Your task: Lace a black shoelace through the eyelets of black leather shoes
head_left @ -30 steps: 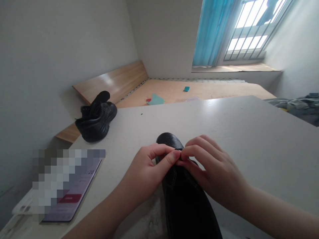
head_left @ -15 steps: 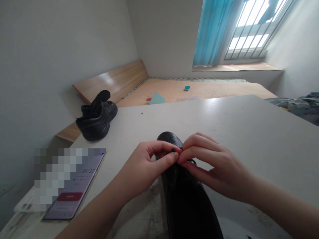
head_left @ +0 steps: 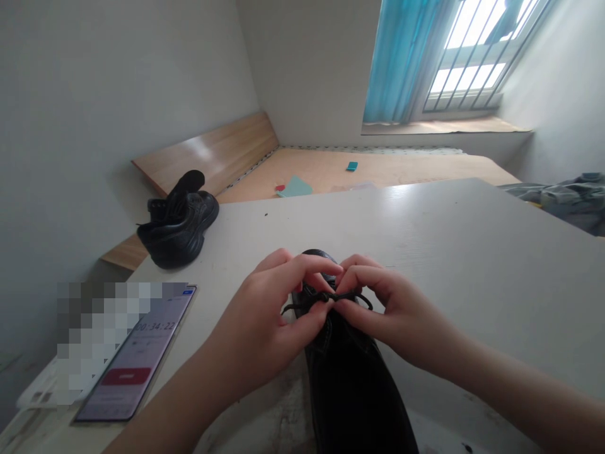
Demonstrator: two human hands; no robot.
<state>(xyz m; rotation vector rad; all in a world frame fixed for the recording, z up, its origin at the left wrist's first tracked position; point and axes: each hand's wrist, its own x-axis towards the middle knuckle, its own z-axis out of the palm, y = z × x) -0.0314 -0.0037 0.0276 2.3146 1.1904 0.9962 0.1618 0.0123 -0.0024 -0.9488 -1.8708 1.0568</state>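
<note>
A black leather shoe stands on the white table with its toe pointing away from me. Over its front, black shoelaces cross between my two hands, with a knot near the middle and loops sticking out on both sides. My left hand pinches the lace at the knot between thumb and fingers. From the other side, my right hand grips the lace just right of the knot. The fingertips of both hands nearly touch and partly cover the knot.
Another black shoe sits at the table's far left edge. A phone showing a timer lies at the near left. Behind the white table is a wooden board surface with a green sheet on it.
My fingers have shifted around the knot and opened somewhat, so more of the lace shows. My left forefinger now arches higher over it. The view has moved slightly.
</note>
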